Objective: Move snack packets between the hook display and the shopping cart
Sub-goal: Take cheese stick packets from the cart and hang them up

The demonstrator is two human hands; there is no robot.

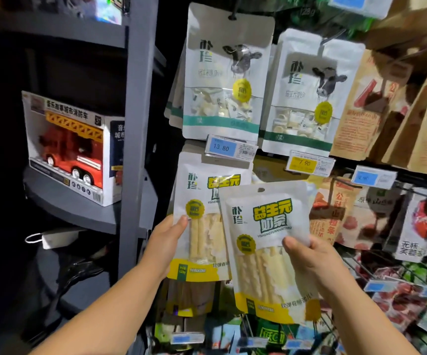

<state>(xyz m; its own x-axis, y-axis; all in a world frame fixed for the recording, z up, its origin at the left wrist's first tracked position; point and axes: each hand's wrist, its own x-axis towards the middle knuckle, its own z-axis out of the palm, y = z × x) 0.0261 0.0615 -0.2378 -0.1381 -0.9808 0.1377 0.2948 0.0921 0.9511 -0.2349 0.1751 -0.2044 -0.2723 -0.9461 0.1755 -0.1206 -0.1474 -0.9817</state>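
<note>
1. While the right hand (307, 260) pinches the free packet (266, 242) at its right edge, the left hand (167, 242) grips the hung packet (202, 201) by its left edge;
2. the free packet stands upright, hole on top, overlapping the hung one between the hands;
3. the hook, hidden, should lie above both hands; no cart shows.

Both bare forearms reach up and forward from the lower edge of the view, sleeves absent. The left hand (167, 243) pinches the left edge of a hanging packet (202, 252), thumb on its front. The right hand (309, 262) grips a second packet (263, 265) by its right edge (thumb in front, fingers hidden behind), its wrist angled inward.
</note>
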